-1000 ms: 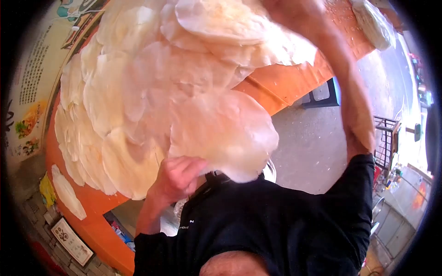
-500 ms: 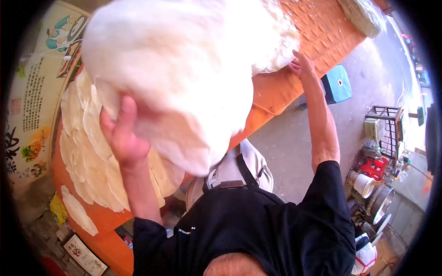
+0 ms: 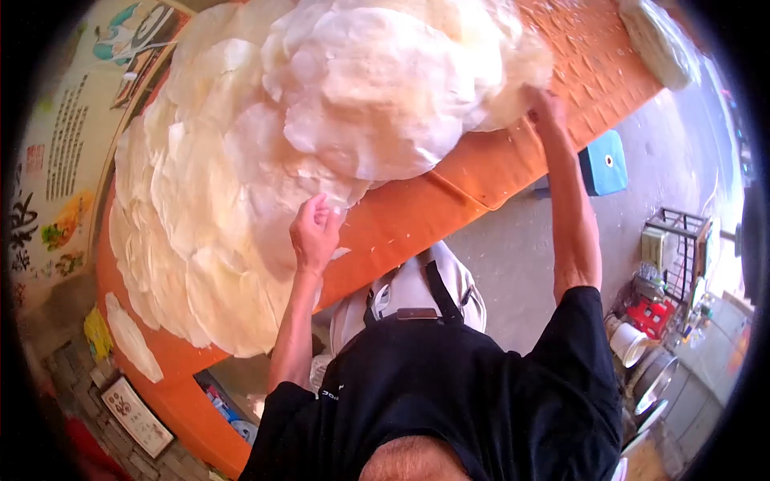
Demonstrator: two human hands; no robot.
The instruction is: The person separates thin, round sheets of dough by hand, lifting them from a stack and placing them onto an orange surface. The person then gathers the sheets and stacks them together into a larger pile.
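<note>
Thin, round, whitish dough sheets (image 3: pixel 192 216) overlap in a broad layer over the orange-covered table. On top of them, towards the far side, lies a thicker heap of dough sheets (image 3: pixel 369 96). My right hand (image 3: pixel 547 111) is closed at the heap's right edge, its fingers on the rim of a sheet (image 3: pixel 513 100). At the near edge of the layer is my left hand (image 3: pixel 314 234), fingers curled in and thumb close to them. Whether a sheet edge is between those fingers cannot be made out. One separate sheet (image 3: pixel 132 337) lies at the left.
The orange table covering (image 3: pixel 457 180) runs diagonally, with its near edge before my body. A wrapped bundle (image 3: pixel 659 44) sits at the far right corner. Beyond the edge stand a blue box (image 3: pixel 605 163) and a metal rack (image 3: pixel 678 240). A printed board (image 3: pixel 68 152) leans at left.
The large stack of sheets that was lifted and blurred now lies flat on the heap. My left hand has come off its underside and moved right. The right hand stays at the right edge.
</note>
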